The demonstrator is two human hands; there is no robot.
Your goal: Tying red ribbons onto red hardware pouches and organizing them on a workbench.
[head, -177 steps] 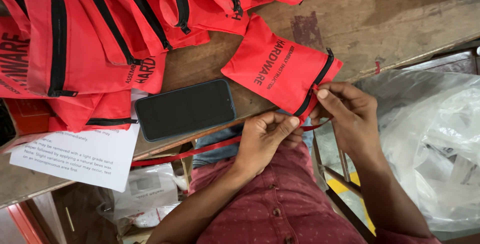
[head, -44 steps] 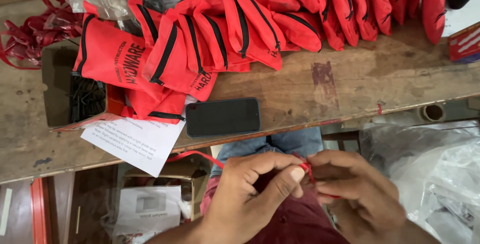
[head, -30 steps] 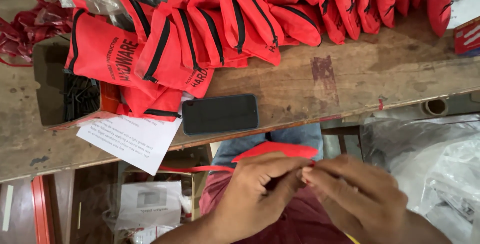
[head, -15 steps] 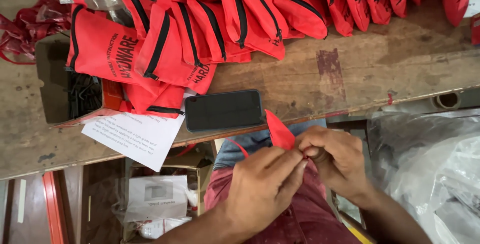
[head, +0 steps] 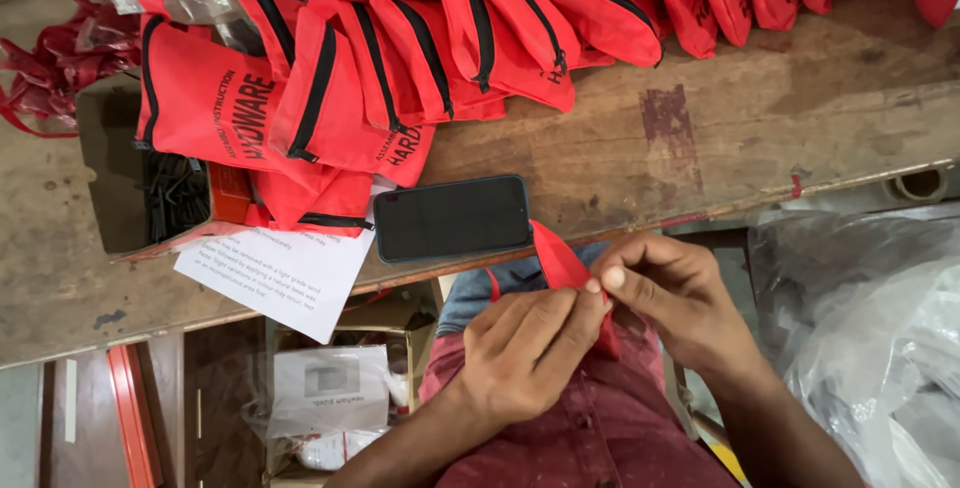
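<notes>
Both my hands meet just below the front edge of the wooden table [head: 800,138], over my lap. My left hand [head: 525,353] and my right hand [head: 675,298] pinch a small red fabric pouch [head: 560,263] between thumbs and fingertips. The pouch stands on edge, and most of it is hidden behind my fingers. A black phone [head: 452,218] lies face up on the table just above my left hand. Behind it, several red zippered pouches [head: 400,48] with black zips are piled in a row across the table.
A white printed paper sheet [head: 285,273] lies beside the phone. A cardboard box of black parts [head: 165,193] sits at the left. Red straps [head: 55,58] lie at the far left. Clear plastic bags [head: 880,348] fill the lower right; boxes [head: 325,388] stand under the table.
The view has shifted a little. My hands have drawn together on the red pouch and raised it toward the table edge, beside the phone; earlier it lay flatter across my lap.
</notes>
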